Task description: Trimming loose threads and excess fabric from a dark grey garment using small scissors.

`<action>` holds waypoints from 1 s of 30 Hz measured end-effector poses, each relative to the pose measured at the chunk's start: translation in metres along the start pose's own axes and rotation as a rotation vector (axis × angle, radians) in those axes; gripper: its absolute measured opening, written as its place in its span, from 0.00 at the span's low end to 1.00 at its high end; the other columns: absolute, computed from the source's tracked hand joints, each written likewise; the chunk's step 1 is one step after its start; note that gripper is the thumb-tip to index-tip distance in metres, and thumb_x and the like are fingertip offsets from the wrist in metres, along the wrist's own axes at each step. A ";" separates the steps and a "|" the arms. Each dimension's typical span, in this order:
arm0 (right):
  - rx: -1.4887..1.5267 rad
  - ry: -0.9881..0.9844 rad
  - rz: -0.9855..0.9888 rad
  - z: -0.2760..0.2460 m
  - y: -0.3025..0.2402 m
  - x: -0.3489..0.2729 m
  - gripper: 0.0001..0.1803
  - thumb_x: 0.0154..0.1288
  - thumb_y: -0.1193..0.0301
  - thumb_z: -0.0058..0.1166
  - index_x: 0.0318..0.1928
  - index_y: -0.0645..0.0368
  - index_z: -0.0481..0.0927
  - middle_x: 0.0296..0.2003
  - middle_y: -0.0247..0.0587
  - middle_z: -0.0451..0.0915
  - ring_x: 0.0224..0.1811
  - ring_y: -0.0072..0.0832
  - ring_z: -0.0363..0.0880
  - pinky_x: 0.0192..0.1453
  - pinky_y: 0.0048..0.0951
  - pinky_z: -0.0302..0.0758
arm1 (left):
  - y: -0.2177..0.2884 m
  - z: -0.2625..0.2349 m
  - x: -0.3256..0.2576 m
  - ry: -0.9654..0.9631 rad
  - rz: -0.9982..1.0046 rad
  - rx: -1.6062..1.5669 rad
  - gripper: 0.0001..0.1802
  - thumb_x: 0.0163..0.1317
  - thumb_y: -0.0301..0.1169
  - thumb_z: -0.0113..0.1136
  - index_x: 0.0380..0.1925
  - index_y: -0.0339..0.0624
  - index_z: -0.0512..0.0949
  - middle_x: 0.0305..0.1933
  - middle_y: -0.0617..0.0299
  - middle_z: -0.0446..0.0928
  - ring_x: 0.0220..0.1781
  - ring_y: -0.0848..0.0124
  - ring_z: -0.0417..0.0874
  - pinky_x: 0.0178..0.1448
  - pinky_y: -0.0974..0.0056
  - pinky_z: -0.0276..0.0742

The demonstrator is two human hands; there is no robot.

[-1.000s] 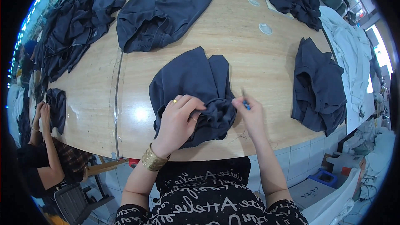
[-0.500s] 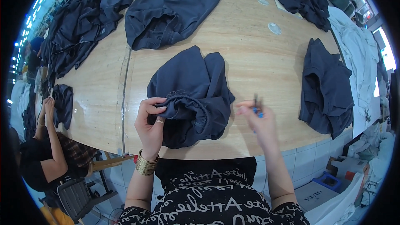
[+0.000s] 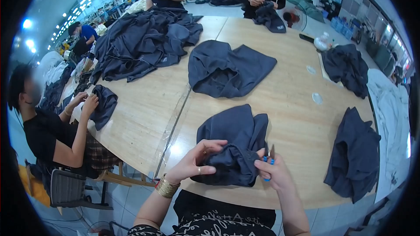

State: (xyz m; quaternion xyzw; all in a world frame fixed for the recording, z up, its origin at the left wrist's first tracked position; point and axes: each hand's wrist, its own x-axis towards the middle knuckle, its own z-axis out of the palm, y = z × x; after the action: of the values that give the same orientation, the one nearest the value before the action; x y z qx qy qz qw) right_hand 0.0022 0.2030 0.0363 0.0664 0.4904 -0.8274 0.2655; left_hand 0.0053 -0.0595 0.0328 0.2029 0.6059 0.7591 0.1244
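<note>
A dark navy garment [image 3: 234,137] lies bunched on the near edge of the wooden table [image 3: 293,100]. My left hand [image 3: 197,161] pinches a fold of it at its near left side; a ring and a gold bracelet show on that arm. My right hand [image 3: 273,172] holds small blue-handled thread snips [image 3: 268,159], blade tips up, right beside the garment's near right edge and touching the cloth.
More navy garments: one [image 3: 227,67] mid-table, one [image 3: 356,153] at the right, one [image 3: 343,65] far right, a big pile [image 3: 144,41] far left. A seated person [image 3: 52,135] at left handles a dark piece. Other people stand at the far end.
The view has tilted up to show the far end of the table. My right hand with the snips has come back to the garment's edge; my left hand has shifted its grip on the fold.
</note>
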 end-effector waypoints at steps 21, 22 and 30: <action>-0.556 -0.190 -0.008 -0.047 -0.102 -0.045 0.12 0.49 0.74 0.72 0.35 0.64 0.84 0.26 0.25 0.80 0.26 0.11 0.71 0.32 0.16 0.65 | 0.031 -0.020 0.025 -0.042 -0.149 -0.345 0.06 0.68 0.32 0.56 0.34 0.41 0.74 0.31 0.72 0.72 0.33 0.84 0.70 0.41 0.77 0.67; -0.556 -0.192 -0.009 -0.051 -0.102 -0.044 0.12 0.49 0.74 0.72 0.35 0.64 0.84 0.26 0.25 0.80 0.26 0.11 0.71 0.32 0.16 0.65 | 0.030 -0.022 0.023 -0.041 -0.148 -0.344 0.06 0.68 0.32 0.56 0.34 0.41 0.74 0.31 0.72 0.72 0.33 0.84 0.70 0.41 0.77 0.67; -0.820 0.060 -0.167 -0.062 -0.083 -0.044 0.11 0.51 0.70 0.71 0.30 0.60 0.81 0.21 0.22 0.73 0.22 0.10 0.63 0.26 0.17 0.58 | 0.022 -0.017 0.016 0.187 -0.134 0.221 0.08 0.69 0.34 0.55 0.34 0.41 0.75 0.30 0.76 0.69 0.34 0.86 0.66 0.40 0.76 0.64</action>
State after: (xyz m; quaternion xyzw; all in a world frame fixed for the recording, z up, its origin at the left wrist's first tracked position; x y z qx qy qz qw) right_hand -0.0122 0.3035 0.0855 -0.0604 0.7904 -0.5800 0.1875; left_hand -0.0152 -0.0722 0.0535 0.1032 0.7069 0.6933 0.0947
